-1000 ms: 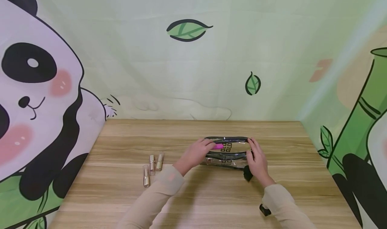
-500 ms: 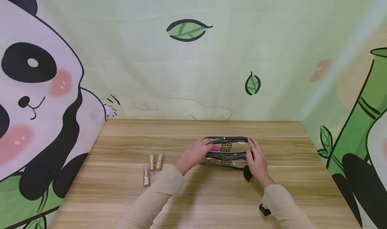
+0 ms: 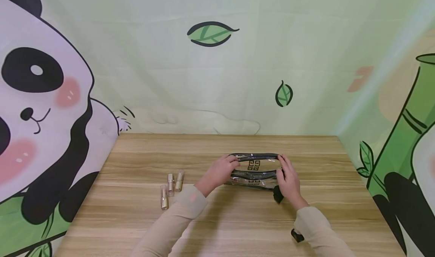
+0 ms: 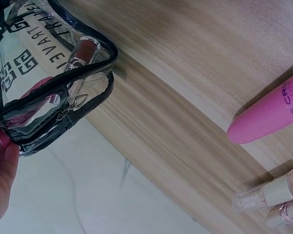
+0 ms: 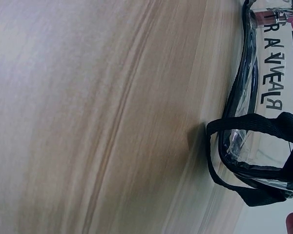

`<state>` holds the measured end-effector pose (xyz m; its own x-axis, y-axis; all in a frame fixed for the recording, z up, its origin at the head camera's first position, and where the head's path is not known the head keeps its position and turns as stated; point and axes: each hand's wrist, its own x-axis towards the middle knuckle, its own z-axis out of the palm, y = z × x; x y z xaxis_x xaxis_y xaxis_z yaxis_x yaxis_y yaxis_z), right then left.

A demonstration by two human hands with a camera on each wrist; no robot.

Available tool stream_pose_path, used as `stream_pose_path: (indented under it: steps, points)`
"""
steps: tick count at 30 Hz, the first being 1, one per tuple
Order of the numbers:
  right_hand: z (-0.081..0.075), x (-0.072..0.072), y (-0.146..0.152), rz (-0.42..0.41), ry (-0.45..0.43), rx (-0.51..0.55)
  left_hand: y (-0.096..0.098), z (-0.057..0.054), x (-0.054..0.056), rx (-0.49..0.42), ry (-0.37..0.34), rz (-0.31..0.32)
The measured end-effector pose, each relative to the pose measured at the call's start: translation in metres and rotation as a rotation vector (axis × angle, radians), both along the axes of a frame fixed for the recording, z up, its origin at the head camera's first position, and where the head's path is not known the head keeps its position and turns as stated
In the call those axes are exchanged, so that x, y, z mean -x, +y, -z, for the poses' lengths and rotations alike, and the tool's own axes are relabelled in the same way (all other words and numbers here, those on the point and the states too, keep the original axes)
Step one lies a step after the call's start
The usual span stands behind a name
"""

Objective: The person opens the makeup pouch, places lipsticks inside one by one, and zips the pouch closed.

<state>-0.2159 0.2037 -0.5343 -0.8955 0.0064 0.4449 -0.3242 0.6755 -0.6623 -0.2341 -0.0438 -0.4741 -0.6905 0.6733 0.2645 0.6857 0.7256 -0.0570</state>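
A clear zip pouch [image 3: 268, 165] with black trim and black lettering stands open-mouthed on the wooden table. My left hand [image 3: 219, 172] reaches over its left end. In the left wrist view, the fingertips pinch the end of a pink tube [image 4: 36, 90], most of which lies inside the pouch. Also within it is a clear tube with a dark red part [image 4: 85, 51]. My right hand [image 3: 289, 179] grips the pouch's right end, thumb toward the near rim and fingers at the far rim. A black strap handle [image 3: 278, 194] hangs beside that hand.
Several clear-and-gold lipstick tubes [image 3: 170, 183] lie left of my left forearm. A second, larger pink tube [image 4: 268, 114] rests on the table near them in the left wrist view. Behind the table's back edge hangs a panda-printed cloth [image 3: 156, 79].
The pink tube beyond my left fingertips has slid back leftward and down, out of sight in the head view. The pouch and my right hand stay in place.
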Motion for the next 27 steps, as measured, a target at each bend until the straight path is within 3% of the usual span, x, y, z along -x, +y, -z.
stream_pose_path:
  steps: [21,27]
  points:
    - [0.0019,0.0003,0.0003,0.002,0.002,0.015,-0.0009,0.0054,0.0006,-0.018,0.013,-0.020]
    - [0.0009,0.0001,-0.0001,0.001,-0.001,0.014,-0.0011,0.0061,0.0009,-0.036,0.045,-0.015]
